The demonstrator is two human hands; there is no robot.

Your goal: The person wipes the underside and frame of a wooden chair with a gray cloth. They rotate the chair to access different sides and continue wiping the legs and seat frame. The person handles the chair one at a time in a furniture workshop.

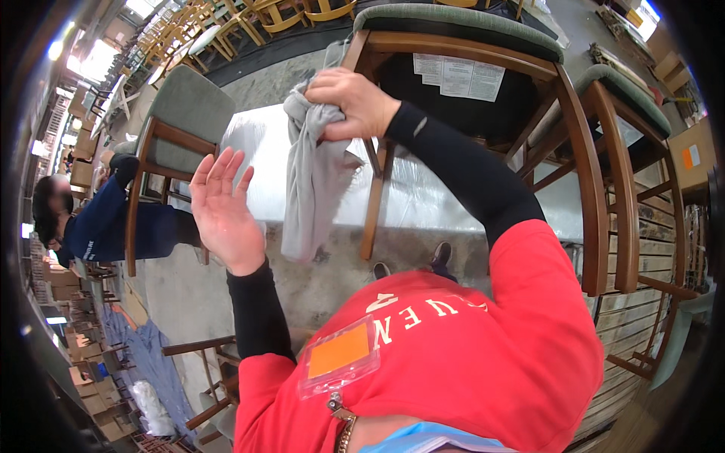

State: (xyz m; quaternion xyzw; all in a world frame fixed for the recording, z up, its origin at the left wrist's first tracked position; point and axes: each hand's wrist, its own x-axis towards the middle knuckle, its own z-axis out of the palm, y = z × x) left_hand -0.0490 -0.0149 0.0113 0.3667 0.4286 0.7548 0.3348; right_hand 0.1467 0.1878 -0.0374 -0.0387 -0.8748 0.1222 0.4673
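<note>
We grip the grey cloth [308, 177] bunched in the right hand [351, 104]; its loose end hangs above the film-covered bench [430, 196], near the upholstered chair [491, 121]. The left hand [228, 211] is spread wide, palm bare. We should gather the tail to avoid snagging the nearest wooden leg [375, 204]. A second chair [621, 189] crowds the right; a green-backed chair [192, 106] and co-worker [113, 226] limit left reach.
</note>
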